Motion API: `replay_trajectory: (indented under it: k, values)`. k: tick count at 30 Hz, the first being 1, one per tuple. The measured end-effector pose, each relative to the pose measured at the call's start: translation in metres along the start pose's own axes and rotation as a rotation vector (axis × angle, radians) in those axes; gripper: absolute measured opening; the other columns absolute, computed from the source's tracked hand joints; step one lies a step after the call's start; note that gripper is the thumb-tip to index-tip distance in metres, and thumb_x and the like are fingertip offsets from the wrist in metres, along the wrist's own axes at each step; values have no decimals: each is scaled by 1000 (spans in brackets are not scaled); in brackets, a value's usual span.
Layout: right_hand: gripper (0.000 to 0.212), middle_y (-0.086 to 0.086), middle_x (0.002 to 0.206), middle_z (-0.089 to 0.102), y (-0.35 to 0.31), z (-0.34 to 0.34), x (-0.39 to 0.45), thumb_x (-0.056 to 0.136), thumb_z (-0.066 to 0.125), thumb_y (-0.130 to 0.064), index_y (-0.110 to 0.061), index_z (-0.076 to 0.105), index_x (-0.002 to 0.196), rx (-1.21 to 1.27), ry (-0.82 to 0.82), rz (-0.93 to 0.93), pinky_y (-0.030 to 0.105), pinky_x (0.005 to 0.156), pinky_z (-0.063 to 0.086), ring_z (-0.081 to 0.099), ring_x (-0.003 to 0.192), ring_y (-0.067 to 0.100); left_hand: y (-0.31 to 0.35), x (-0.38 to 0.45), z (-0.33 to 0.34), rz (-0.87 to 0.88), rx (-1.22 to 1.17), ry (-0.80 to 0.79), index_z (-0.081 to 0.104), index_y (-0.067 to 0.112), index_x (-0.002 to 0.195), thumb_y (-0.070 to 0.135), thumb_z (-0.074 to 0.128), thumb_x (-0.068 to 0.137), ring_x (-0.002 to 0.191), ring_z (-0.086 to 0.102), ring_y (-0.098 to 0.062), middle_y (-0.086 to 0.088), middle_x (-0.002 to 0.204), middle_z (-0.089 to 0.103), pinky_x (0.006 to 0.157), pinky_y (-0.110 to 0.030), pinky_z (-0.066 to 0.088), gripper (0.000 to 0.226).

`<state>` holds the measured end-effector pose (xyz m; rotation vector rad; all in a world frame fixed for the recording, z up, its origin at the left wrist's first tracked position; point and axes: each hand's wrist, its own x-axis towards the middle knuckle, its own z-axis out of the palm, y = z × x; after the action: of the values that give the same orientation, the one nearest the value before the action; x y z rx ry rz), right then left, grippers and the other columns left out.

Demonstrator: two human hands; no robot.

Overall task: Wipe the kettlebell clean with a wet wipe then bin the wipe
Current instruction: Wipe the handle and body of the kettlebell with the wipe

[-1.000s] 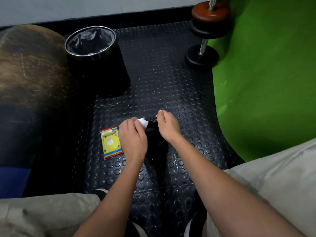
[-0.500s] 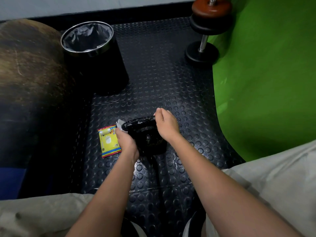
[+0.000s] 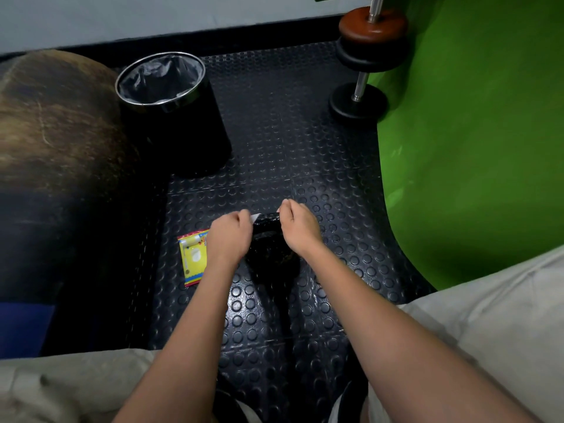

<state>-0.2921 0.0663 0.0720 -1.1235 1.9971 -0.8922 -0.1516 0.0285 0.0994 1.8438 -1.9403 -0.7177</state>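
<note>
Kettlebell (image 3: 270,254) largely hidden behind both hands: left (image 3: 229,236) pinches wipe (image 3: 254,217), right (image 3: 300,228) grips handle; packet (image 3: 193,257) beside, bin (image 3: 171,114) beyond.

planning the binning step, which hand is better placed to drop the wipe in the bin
Left. The left hand already pinches the white wet wipe against the black kettlebell, and the black round bin stands on that side. The right hand grips the handle.
</note>
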Motion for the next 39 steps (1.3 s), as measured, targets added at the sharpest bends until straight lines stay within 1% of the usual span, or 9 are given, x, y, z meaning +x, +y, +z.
replay_trajectory:
  k: [5,10,16,20,24,26,29,33,39]
  values:
    - [46,5,109,63,0,1,2,106,26,-43,-16,62,95,-16,4,-9,46,94,48,58,101,26,-4,-12,19,265,195,175,46,18,70,30,26,98,76,52,-31,-5,77,60,75,-43,44,37]
    - [46,4,105,62,-2,3,1,106,26,-44,-16,59,90,-6,8,-21,50,95,47,57,101,27,-24,-26,36,309,-36,326,55,14,95,26,26,108,86,43,-21,1,90,52,85,-36,36,34]
    - [48,1,103,61,-1,4,1,106,25,-46,-16,59,90,9,16,-28,50,96,46,56,102,25,-22,-27,45,-38,-437,410,46,14,93,28,25,108,93,42,-20,-1,95,46,88,-35,36,29]
    - [48,0,103,61,-1,5,0,106,25,-45,-16,61,94,11,19,-27,49,96,46,56,102,25,-28,-14,45,-471,-886,299,54,14,101,41,33,99,98,52,-20,0,105,58,94,-35,42,34]
    - [49,0,103,61,-1,5,1,106,24,-45,-16,61,94,1,17,-22,49,96,46,56,102,24,-33,-7,30,-752,-1149,43,61,20,88,47,48,90,65,60,-17,2,79,65,59,-26,48,30]
    - [48,1,101,60,-2,4,0,106,24,-45,-16,59,92,-11,15,-22,49,96,46,56,101,24,-36,-6,24,-703,-1083,-37,62,22,89,43,44,94,59,57,-15,2,75,63,54,-24,44,28]
    - [47,1,98,59,-5,2,-1,106,23,-43,-16,54,83,-35,6,-8,50,95,46,55,97,24,-45,2,15,-593,-763,-74,61,17,90,43,33,92,74,55,-23,-9,92,65,65,-34,43,38]
    - [44,1,98,58,-7,1,0,106,21,-42,-23,47,76,-99,7,-2,52,96,46,55,97,25,-25,7,0,-204,-202,-77,53,2,79,23,29,101,86,47,-29,-13,88,56,70,-36,29,39]
    - [45,2,104,58,-6,0,0,105,22,-41,-18,58,92,-105,-4,20,51,100,44,56,102,28,-1,2,6,138,179,23,46,10,70,23,27,98,80,55,-38,-19,84,64,70,-40,43,36]
